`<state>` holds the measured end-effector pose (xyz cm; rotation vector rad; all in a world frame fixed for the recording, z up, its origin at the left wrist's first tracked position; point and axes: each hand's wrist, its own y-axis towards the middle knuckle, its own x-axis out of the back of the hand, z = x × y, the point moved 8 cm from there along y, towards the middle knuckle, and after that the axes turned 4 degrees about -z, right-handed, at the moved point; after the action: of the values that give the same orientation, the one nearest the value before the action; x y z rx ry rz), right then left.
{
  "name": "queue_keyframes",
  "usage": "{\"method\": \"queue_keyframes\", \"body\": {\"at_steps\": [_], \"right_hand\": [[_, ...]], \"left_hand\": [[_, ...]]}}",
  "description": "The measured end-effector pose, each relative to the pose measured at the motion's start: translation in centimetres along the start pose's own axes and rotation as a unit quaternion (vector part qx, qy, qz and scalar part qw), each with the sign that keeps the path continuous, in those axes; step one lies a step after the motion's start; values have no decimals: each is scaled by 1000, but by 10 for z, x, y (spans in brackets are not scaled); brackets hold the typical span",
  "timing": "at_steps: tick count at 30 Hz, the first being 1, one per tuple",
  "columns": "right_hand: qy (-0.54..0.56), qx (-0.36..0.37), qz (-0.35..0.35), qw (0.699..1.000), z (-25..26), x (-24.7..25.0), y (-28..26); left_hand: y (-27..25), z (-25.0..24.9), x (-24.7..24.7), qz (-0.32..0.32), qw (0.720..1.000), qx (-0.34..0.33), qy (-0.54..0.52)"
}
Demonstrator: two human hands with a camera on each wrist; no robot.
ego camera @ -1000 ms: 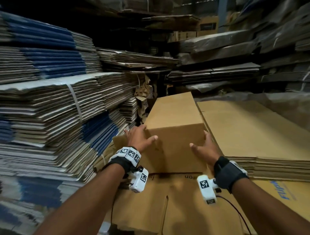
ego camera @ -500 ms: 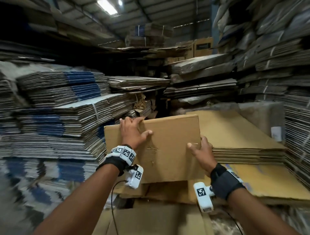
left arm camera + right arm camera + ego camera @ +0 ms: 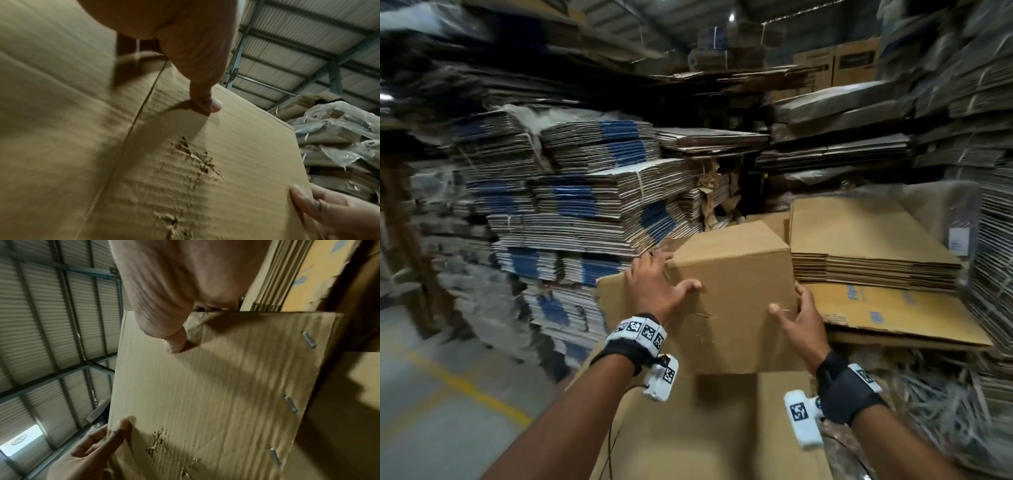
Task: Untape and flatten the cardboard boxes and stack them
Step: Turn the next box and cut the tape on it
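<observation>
Brown corrugated cardboard box [image 3: 732, 294], frame centre, is grasped at both sides: left hand [image 3: 654, 291] at its upper-left corner, right hand [image 3: 799, 317] clasping its right edge.

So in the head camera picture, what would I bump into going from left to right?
Blue-striped cardboard stacks → left hand → cardboard box → right hand → pile of flat brown sheets → bundled stacks at the right edge.

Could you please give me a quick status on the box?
Both hands, left hand and right hand, hold the cardboard box. Box unflattened. Flattened stack beside it.
</observation>
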<state>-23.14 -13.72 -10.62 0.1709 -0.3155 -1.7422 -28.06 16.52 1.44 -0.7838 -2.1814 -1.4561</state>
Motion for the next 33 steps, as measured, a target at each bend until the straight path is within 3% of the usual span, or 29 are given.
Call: {"method": "queue_keyframes", "body": {"at_steps": [7,15,23,33], "right_hand": [[-62,-47,21,997,-53,-14,-70],[-53,-130,-51,989,-118,7,-150],[-50,-192,-88,976,-141,10,-216],[12,-226,-59,972,-126,-60,-251]], "left_hand": [[-86,51,-10,75,994,73,-11],[-176,66,-5,180,973,113,-89],[-234,51,23,155,979,48,-123],[-221,122,63,120,983,94,-105]]}}
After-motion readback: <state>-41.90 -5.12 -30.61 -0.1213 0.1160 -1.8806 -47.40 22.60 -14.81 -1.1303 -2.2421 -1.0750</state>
